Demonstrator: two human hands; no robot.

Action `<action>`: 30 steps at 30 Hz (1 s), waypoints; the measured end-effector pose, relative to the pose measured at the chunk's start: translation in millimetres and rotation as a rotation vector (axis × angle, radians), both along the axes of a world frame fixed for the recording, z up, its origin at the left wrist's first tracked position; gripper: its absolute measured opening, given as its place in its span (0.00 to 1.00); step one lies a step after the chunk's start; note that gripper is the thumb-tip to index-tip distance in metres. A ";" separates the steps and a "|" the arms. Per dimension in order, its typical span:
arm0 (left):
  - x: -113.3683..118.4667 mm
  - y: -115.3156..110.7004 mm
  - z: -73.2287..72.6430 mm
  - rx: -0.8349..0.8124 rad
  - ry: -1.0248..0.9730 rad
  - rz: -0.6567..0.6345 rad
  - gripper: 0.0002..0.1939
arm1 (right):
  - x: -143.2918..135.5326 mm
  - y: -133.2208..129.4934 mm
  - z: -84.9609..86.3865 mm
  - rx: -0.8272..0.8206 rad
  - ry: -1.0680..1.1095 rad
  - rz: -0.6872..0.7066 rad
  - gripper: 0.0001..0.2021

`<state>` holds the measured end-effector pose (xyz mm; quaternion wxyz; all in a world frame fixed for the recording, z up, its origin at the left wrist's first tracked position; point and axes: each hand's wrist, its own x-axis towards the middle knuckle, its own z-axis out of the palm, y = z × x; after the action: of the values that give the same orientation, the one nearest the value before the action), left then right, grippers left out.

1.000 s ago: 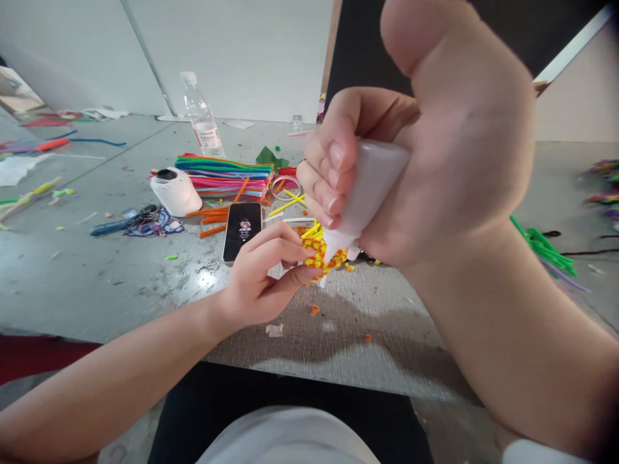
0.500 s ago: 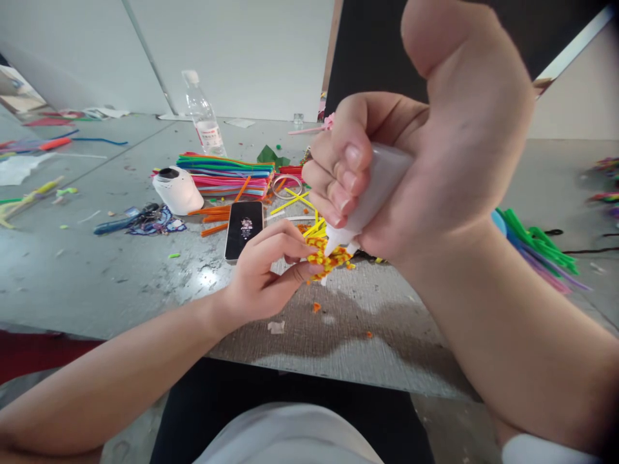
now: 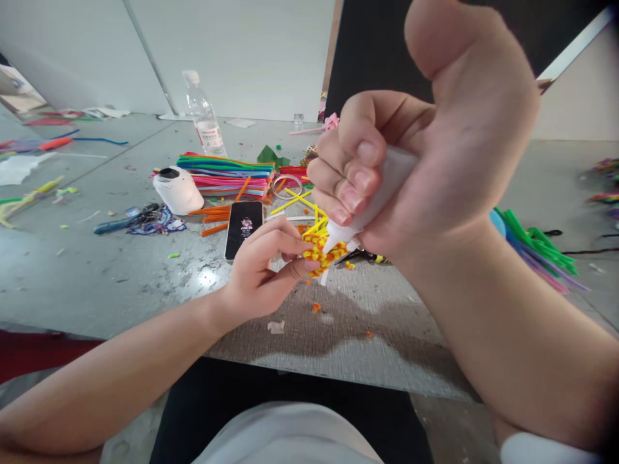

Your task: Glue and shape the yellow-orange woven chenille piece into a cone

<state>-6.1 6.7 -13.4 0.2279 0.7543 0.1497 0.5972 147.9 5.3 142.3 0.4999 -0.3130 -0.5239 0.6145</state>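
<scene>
Head view: your left hand (image 3: 264,278) is pinching a yellow-orange piece (image 3: 318,264) above the tabletop (image 3: 145,283), in from its near edge, while your right hand (image 3: 459,151) is clasping a squeeze bottle (image 3: 397,180), its nozzle (image 3: 331,240) slanting down at the piece. Whether they are touching is not showing. A phone (image 3: 242,227) is lying beside your left hand.

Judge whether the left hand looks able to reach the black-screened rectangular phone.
Probably yes: the phone lies beside the left hand with nothing on top, though that hand pinches a fuzzy yellow-and-orange piece.
</scene>
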 end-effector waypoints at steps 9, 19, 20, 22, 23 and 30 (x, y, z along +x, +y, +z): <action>-1.0 2.5 -1.6 0.019 -0.001 0.023 0.10 | 3.2 3.1 1.4 0.074 -0.003 0.027 0.44; -3.5 3.9 6.9 0.129 0.036 0.119 0.09 | 15.9 6.9 -2.9 0.229 0.082 -0.061 0.15; -4.2 4.3 7.6 0.141 0.037 0.123 0.10 | 13.5 7.6 -4.4 0.196 0.092 -0.063 0.17; -5.4 5.5 9.4 0.176 0.046 0.138 0.11 | 7.5 9.2 -7.8 0.114 0.131 -0.063 0.21; -5.9 6.1 10.3 0.197 0.054 0.146 0.11 | 4.6 10.0 -9.4 0.065 0.145 -0.061 0.22; -7.7 9.0 15.6 0.282 0.054 0.201 0.10 | -0.7 7.2 -10.1 0.024 0.290 -0.129 0.15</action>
<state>-13.8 15.7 2.2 0.0549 0.7757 0.1452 0.6117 147.2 12.4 132.2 0.6125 -0.2478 -0.4325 0.6136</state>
